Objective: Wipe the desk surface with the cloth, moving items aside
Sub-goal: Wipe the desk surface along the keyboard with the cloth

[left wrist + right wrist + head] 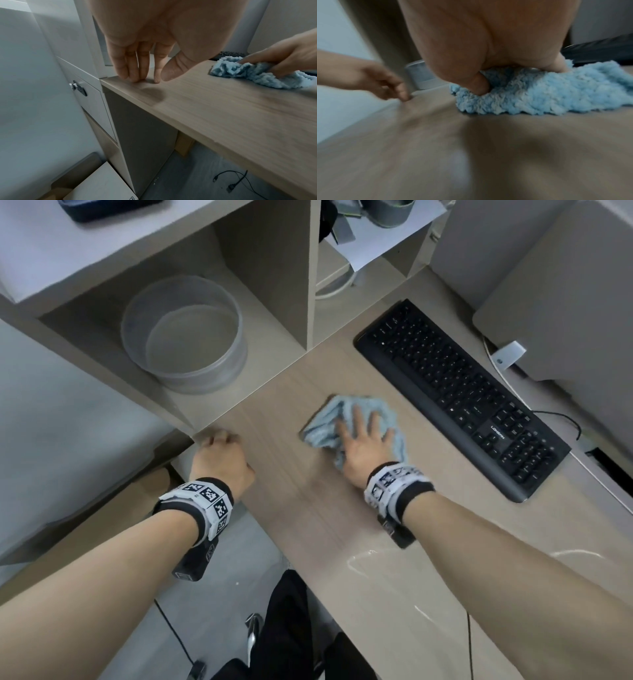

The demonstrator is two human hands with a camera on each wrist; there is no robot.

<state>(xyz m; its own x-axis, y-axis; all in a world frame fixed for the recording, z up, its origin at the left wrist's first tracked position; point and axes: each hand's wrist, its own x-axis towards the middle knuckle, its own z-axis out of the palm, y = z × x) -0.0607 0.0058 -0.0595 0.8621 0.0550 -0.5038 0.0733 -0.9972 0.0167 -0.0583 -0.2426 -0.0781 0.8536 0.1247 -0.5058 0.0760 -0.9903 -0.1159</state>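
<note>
A fluffy light-blue cloth (323,428) (240,73) (539,94) lies bunched on the wood-grain desk (301,494), just left of a black keyboard (462,395). My right hand (364,433) (283,56) presses flat on the cloth with its fingers spread; in the right wrist view the thumb (479,86) digs into the pile. My left hand (219,453) (147,77) (385,83) holds nothing. Its fingertips (133,79) touch the desk's left front corner, well left of the cloth.
A clear round container (185,337) sits in the shelf cubby behind the left hand. A grey monitor base (565,302) and white cable (513,385) lie behind the keyboard. A locked drawer unit (78,88) stands left of the desk. A wet streak (359,563) shows near the front edge.
</note>
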